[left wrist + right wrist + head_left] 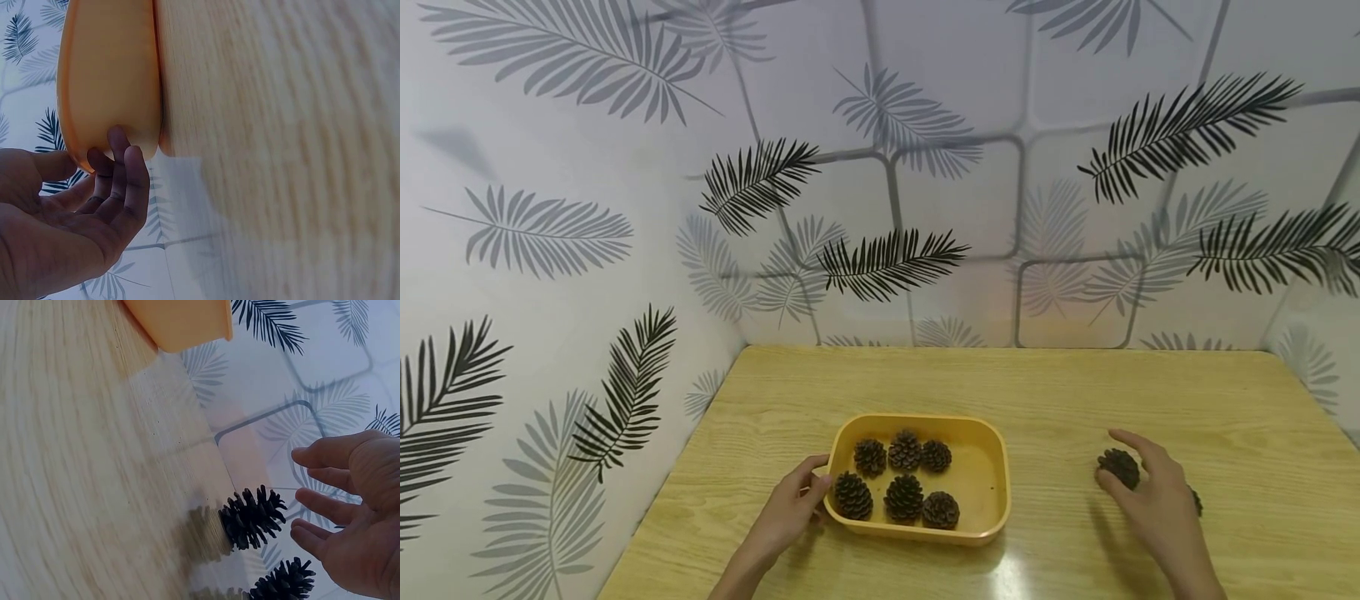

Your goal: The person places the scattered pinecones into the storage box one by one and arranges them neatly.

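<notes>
A yellow plastic tray [977,537] stands on the wooden table and holds several brown pine cones [904,497], clustered toward its left and middle. My left hand [790,507] grips the tray's left end, thumb at the rim and fingers against the outer wall [112,69]. To the right of the tray, my right hand [1165,504] hovers with fingers spread around a loose pine cone [1117,468]. In the right wrist view there is a gap between the fingertips and that cone [252,517]. A second loose cone [284,581] lies close by, mostly hidden by the hand in the head view.
The light wooden table [1060,383] meets a wall [955,200] printed with dark and grey leaves at its back edge. Another patterned wall [535,333] runs along the left. Bare table surface lies between the tray and the loose cones.
</notes>
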Motion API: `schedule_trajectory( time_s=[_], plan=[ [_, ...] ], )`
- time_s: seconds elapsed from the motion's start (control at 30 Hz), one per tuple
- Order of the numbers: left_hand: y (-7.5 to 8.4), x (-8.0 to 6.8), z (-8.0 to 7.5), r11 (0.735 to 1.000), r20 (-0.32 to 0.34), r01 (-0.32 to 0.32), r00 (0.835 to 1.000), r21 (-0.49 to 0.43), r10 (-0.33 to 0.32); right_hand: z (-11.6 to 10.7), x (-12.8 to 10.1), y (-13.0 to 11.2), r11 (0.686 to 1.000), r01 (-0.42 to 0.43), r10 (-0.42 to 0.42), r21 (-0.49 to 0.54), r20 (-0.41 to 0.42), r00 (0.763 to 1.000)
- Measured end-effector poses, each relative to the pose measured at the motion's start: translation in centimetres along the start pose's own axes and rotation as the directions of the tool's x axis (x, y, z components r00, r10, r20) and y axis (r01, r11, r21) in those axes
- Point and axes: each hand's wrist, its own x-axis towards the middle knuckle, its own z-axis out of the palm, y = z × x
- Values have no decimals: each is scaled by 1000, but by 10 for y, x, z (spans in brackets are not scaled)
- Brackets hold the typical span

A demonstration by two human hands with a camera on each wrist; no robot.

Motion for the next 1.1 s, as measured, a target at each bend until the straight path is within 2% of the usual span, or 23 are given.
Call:
schedule_trajectory(
  time_s=[0.33,0.6,0.83,1.1],
  plan=[
    [0,0,0,1000,0,-8,1000,8,8,0,0,3,1000,-20,20,11,19,1000],
    [-1,1,0,1000,9,-1,1000,-13,1,1,1,5,1000,11,-12,28,16,1000],
    [-1,1,-1,1000,10,-5,1000,-14,5,3,3,8,1000,26,-26,-1,20,999],
    [0,0,-1,1000,13,2,1000,-23,-2,5,2,10,999,42,-40,-19,103,994]
  ],
)
